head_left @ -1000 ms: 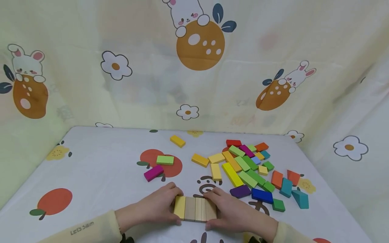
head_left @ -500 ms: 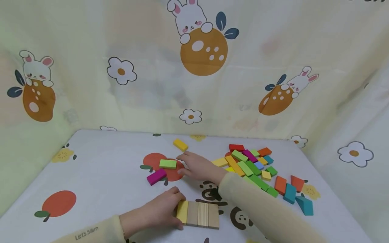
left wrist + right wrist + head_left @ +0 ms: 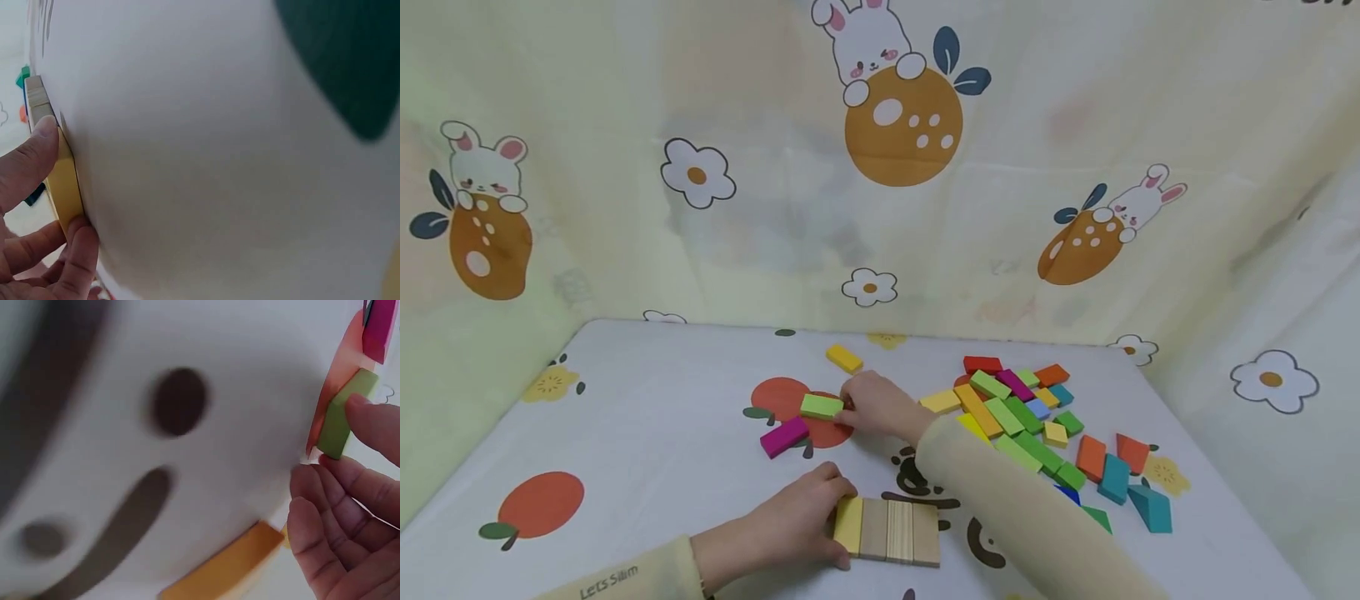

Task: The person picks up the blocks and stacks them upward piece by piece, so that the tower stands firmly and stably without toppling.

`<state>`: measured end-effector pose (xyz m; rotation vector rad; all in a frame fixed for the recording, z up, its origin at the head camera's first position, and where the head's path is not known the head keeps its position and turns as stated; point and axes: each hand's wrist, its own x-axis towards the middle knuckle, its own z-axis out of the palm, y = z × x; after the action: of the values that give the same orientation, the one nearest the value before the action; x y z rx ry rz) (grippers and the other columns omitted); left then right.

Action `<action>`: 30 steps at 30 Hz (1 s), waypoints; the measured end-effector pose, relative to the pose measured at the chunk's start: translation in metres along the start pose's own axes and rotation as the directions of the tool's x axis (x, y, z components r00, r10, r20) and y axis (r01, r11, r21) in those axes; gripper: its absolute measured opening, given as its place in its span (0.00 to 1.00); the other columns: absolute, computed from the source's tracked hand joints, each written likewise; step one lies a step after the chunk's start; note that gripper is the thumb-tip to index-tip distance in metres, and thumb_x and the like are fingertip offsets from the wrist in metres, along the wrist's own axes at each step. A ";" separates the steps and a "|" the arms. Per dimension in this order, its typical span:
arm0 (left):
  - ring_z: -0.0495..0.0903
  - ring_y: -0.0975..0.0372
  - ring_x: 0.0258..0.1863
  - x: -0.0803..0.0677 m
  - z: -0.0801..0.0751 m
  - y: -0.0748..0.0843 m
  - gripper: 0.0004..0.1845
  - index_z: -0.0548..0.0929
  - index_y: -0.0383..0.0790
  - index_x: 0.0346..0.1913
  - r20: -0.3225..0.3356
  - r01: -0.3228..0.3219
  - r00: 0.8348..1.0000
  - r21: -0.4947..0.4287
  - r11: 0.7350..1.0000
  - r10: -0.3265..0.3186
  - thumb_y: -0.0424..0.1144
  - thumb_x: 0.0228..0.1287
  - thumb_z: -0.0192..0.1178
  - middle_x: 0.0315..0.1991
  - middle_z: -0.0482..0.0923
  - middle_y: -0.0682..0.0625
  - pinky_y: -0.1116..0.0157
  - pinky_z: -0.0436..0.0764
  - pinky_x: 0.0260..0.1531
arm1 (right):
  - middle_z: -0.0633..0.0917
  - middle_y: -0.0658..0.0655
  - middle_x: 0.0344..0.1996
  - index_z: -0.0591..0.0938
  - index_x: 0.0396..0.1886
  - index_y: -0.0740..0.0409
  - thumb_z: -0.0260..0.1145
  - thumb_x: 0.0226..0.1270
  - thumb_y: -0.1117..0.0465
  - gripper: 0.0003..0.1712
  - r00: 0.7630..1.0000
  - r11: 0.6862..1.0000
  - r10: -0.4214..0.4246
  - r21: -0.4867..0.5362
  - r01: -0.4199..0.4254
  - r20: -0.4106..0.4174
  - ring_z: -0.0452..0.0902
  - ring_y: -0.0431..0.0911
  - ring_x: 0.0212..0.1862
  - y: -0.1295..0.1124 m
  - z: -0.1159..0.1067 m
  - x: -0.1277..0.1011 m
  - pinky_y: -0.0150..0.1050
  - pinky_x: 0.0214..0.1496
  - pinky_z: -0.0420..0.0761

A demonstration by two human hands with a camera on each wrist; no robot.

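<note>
My left hand pinches the pale yellow block at the left end of a short row on the table. Against it stand two plain wooden blocks with a striped wooden block between them. In the left wrist view, thumb and fingers lie at opposite ends of the yellow block. Farther off, my right hand pinches the right end of a light green block. The right wrist view has the thumb on the green block's face and a finger at its end. A magenta block lies just left.
Several coloured blocks lie in a loose cluster at the right, partly hidden by my right sleeve. A yellow-orange block sits near the table's back edge. A patterned cloth hangs behind the table.
My right hand has left the wooden row, reached forward to the light green block and taken hold of it; the block has shifted slightly right. My left hand stays at the row.
</note>
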<state>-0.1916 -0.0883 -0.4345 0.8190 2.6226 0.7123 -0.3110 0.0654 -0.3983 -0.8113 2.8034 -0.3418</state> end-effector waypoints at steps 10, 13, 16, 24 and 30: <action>0.74 0.65 0.43 -0.012 -0.013 0.021 0.46 0.74 0.35 0.64 -0.034 0.033 0.999 -0.034 0.999 -0.034 0.48 0.42 0.85 0.48 0.74 0.51 0.64 0.84 0.51 | 0.79 0.47 0.23 0.89 0.41 0.57 0.75 0.64 0.54 0.13 0.997 1.000 -0.021 -0.001 0.021 0.069 0.71 0.41 0.29 0.018 -0.002 -0.064 0.31 0.31 0.71; 0.74 0.63 0.44 -0.013 -0.014 0.022 0.54 0.67 0.34 0.70 -0.044 0.054 0.997 -0.064 0.997 -0.057 0.48 0.41 0.85 0.50 0.74 0.48 0.61 0.85 0.53 | 0.78 0.46 0.21 0.89 0.40 0.56 0.76 0.64 0.53 0.12 0.995 0.998 -0.058 0.003 0.058 0.084 0.70 0.39 0.26 0.022 -0.001 -0.081 0.29 0.29 0.70; 0.74 0.61 0.46 -0.012 -0.013 0.020 0.60 0.62 0.31 0.74 -0.049 0.059 0.997 -0.087 0.994 -0.064 0.47 0.39 0.86 0.52 0.73 0.44 0.57 0.84 0.54 | 0.79 0.46 0.24 0.88 0.40 0.56 0.76 0.64 0.54 0.11 0.991 0.995 -0.097 0.020 0.095 0.094 0.70 0.38 0.28 0.023 0.000 -0.093 0.29 0.31 0.72; 0.73 0.60 0.45 -0.009 -0.021 0.023 0.60 0.64 0.32 0.75 0.021 0.127 0.992 -0.140 0.982 -0.125 0.46 0.39 0.86 0.53 0.73 0.42 0.57 0.84 0.52 | 0.83 0.47 0.33 0.88 0.46 0.57 0.74 0.66 0.55 0.13 0.983 0.989 -0.133 0.075 0.124 0.128 0.72 0.37 0.33 0.022 0.001 -0.106 0.28 0.39 0.78; 0.72 0.60 0.43 -0.008 -0.021 0.022 0.56 0.68 0.31 0.73 0.032 0.138 0.990 -0.139 0.981 -0.135 0.45 0.39 0.86 0.50 0.73 0.44 0.59 0.83 0.49 | 0.86 0.47 0.35 0.89 0.46 0.57 0.72 0.68 0.57 0.11 0.981 0.985 -0.144 0.111 0.130 0.128 0.74 0.36 0.33 0.023 0.001 -0.108 0.28 0.40 0.80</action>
<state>-0.1842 -0.0845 -0.4039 0.5965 2.5449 0.8341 -0.2328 0.1424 -0.3918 -0.9681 2.5888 -0.4306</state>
